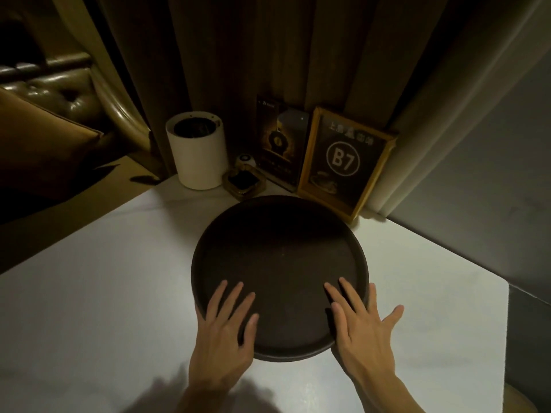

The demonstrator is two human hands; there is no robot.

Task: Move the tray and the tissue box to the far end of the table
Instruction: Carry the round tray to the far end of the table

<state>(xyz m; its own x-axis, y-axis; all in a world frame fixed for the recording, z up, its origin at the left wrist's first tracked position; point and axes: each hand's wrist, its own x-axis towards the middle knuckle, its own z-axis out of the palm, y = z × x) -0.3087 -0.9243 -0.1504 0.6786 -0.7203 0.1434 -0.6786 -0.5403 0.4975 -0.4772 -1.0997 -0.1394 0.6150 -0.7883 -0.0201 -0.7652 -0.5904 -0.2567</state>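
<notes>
A round dark brown tray (280, 248) lies flat on the white table (104, 293), its far rim close to the things at the wall. My left hand (226, 326) rests flat on the tray's near left edge, fingers spread over the rim. My right hand (360, 320) lies flat on the near right edge, fingers apart, thumb out over the table. Neither hand grips anything. A white cylindrical tissue box (197, 153) stands upright at the table's far left corner, beyond the tray.
At the far end stand a framed B7 sign (343, 162), a dark menu card (280, 141), a small amber ashtray (244, 182) and a white call button (247, 160). A leather sofa (59, 93) is on the left. The table's right edge (507, 323) drops off.
</notes>
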